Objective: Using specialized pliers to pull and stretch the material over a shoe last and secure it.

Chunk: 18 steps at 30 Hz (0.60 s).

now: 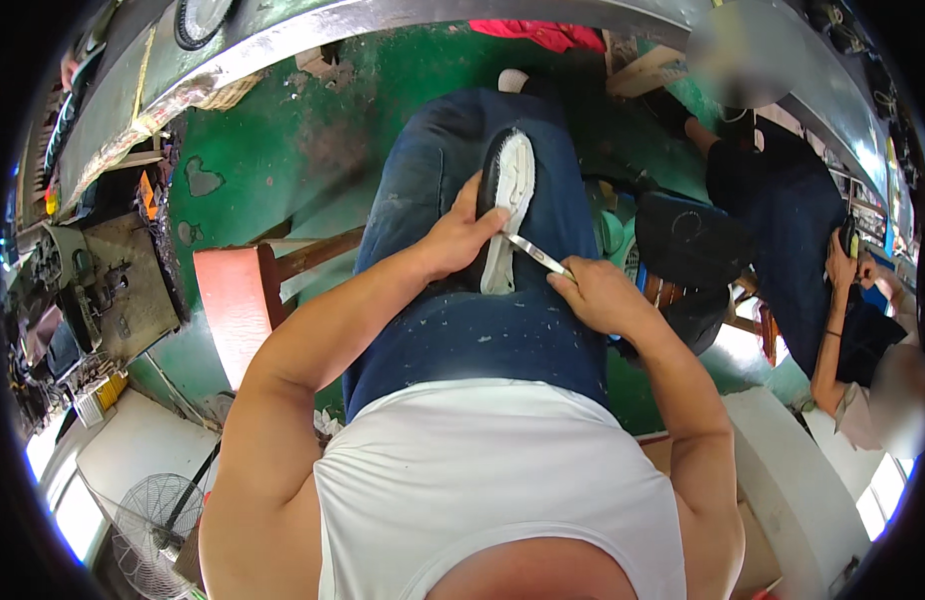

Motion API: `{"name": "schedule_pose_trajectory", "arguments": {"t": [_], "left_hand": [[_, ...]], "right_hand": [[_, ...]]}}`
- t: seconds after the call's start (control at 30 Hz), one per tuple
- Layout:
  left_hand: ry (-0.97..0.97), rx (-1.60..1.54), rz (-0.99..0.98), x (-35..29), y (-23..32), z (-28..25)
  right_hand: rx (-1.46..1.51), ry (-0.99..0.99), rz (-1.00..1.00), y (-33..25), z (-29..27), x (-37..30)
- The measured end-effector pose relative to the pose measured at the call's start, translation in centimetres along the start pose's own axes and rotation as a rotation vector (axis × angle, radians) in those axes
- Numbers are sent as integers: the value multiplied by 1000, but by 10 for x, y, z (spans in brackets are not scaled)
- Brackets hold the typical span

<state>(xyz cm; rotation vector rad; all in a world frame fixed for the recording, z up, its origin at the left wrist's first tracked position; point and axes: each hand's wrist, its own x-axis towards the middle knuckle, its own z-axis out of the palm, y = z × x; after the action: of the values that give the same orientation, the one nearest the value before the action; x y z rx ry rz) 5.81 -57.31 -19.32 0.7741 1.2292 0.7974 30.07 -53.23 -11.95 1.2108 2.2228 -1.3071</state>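
Observation:
A dark shoe [515, 178] lies lengthwise on my lap with its whitish underside up and its rounded end pointing away from me. A stitched or pleated edge runs around that end. My left hand [461, 234] is closed around the shoe's left side, its thumb pressing on the white underside near the middle. From the right, my right hand [603, 295] grips a slim silver metal hand tool [539, 253]. The tool's far end meets the shoe's right edge close to my left thumb; its exact tip is too small to make out.
A wooden seat with a reddish pad [233, 305] stands at my left. Metal-edged worktables [283, 52] curve across the far side. On the right sits a co-worker [783, 210], hands holding a dark item. A wire fan [158, 520] is at lower left.

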Motion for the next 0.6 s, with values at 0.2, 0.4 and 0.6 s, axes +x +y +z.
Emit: {"name": "schedule_pose_trajectory", "arguments": {"t": [0.2,0.4,0.6], "left_hand": [[138,-76,103,23,-4,10],[261,486,307,18,-27,9],[-178,29,-20,-13,-52,-30]], "right_hand": [[-253,183,-101,-10,6,-15],[15,-171,75,-1,-11,-16],[348,-308,-18,36,-6,9]]}}
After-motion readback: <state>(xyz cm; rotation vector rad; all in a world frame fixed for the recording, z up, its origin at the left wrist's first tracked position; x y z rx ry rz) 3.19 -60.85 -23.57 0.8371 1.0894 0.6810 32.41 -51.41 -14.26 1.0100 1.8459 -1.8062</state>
